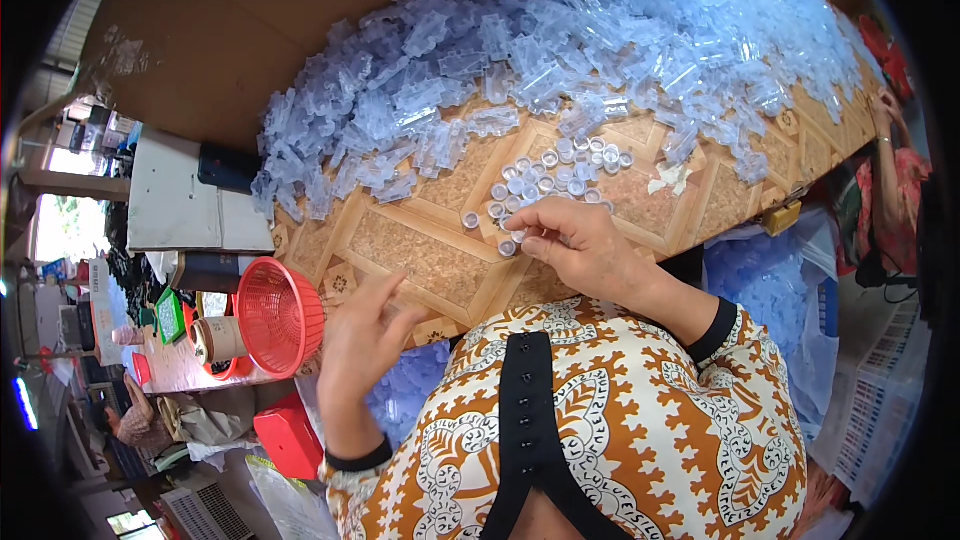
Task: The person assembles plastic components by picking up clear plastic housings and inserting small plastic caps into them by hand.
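Observation:
My right hand point(585, 248) is over the near edge of a loose cluster of small round clear plastic caps point(575, 172). Its thumb and forefinger are closed around one cap at the cluster's lower left, partly hidden by the fingers. Another clear cap point(508, 249) lies on the patterned tabletop point(420, 250) just below the fingertips. At the table's near edge, my left hand point(362, 345) is raised with its fingers apart and nothing in it. Beyond the caps spreads a big heap of clear, bluish flat plastic pieces point(560, 35).
A red plastic basket point(280, 318) stands left of the table, beside a tan roll point(222, 338) and a white box point(175, 190). A brown board point(220, 20) walls the far left. Bags of clear pieces point(770, 285) hang below the right edge. Another person point(895, 185) is at far right.

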Motion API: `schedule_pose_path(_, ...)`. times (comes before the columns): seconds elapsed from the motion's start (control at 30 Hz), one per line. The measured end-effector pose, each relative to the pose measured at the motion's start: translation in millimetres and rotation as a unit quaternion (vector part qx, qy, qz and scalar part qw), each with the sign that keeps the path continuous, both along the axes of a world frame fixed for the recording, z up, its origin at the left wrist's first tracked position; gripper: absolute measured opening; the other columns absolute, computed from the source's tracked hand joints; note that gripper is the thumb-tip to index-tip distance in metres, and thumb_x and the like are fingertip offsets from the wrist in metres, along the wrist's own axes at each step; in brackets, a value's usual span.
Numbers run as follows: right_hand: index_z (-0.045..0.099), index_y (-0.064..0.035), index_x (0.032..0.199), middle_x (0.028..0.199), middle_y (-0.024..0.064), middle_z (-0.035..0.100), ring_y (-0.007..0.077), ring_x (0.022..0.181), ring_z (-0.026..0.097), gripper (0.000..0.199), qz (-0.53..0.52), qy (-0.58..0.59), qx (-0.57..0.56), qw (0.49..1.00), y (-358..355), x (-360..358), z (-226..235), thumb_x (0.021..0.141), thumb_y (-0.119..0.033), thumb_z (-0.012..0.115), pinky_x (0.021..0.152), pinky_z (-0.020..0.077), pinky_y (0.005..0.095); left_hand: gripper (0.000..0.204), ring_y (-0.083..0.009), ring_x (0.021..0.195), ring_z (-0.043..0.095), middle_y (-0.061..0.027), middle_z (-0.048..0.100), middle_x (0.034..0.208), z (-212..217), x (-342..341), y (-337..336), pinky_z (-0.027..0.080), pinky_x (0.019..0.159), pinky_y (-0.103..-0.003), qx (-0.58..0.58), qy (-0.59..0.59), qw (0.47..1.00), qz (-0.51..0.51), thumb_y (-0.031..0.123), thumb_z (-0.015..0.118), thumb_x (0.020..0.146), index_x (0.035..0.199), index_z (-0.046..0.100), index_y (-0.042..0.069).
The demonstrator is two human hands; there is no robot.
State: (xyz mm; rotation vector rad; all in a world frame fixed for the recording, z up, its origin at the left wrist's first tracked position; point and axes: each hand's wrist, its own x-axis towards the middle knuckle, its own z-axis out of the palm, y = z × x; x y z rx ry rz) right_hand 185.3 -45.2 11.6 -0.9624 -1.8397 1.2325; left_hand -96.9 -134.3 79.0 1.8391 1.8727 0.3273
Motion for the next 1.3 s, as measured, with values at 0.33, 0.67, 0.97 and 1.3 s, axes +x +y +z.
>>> schedule_pose_path(0.33, 0.058, 0.0012, 0.125, 0.124, 0.0173, 0.062, 0.0328, 0.116, 0.057, 0.05, -0.066, -0.219, 0.346, 0.91, 92.9, -65.6, -10.7, 0.077, -0.007, 0.071, 0.097, 0.0423, 0.0443, 0.047, -0.034, 0.103, 0.059, -0.0125, 0.067, 0.113, -77.6, 30.2, 130.6, 0.051, 0.083, -0.045, 0.245, 0.229, 0.942, 0.014, 0.026, 0.071, 0.087, 0.129, 0.06, 0.007)
schedule_pose_path(0.67, 0.062, -0.0024, 0.123, 0.117, 0.0139, 0.067, 0.03, 0.114, 0.06, 0.049, -0.061, -0.193, 0.325, 0.924, 111.9, -74.9, -22.9, 0.074, 0.0, 0.066, 0.097, 0.04, 0.0416, 0.046, -0.0305, 0.097, 0.057, -0.0097, 0.067, 0.107, -89.0, 48.6, 134.7, 0.045, 0.088, -0.043, 0.382, 0.068, 0.921, 0.014, 0.007, 0.072, 0.078, 0.123, 0.062, 0.01)
schedule_pose_path(0.97, 0.071, -0.0027, 0.104, 0.09, 0.0039, 0.069, 0.0121, 0.083, 0.063, 0.02, -0.037, 0.054, 0.057, 0.996, 123.2, -55.5, -9.9, 0.085, 0.0, 0.068, 0.075, 0.0515, 0.0275, 0.034, -0.0078, 0.102, 0.058, -0.0033, 0.061, 0.111, -58.3, 61.9, 147.6, 0.051, 0.083, -0.022, 0.187, -0.495, 0.846, 0.064, -0.004, 0.066, 0.092, 0.125, 0.058, 0.001)
schedule_pose_path(1.3, 0.065, -0.0034, 0.113, 0.092, 0.0031, 0.069, 0.0099, 0.069, 0.065, 0.024, 0.08, 0.293, -0.379, 0.874, 134.6, -38.2, -7.5, 0.09, -0.002, 0.061, 0.052, 0.0522, 0.0247, 0.053, -0.0067, 0.094, 0.056, -0.0026, 0.055, 0.126, -66.1, 64.4, 153.9, 0.05, 0.086, -0.021, 0.195, -0.528, 0.826, -0.041, -0.009, 0.069, 0.087, 0.137, 0.056, 0.001)
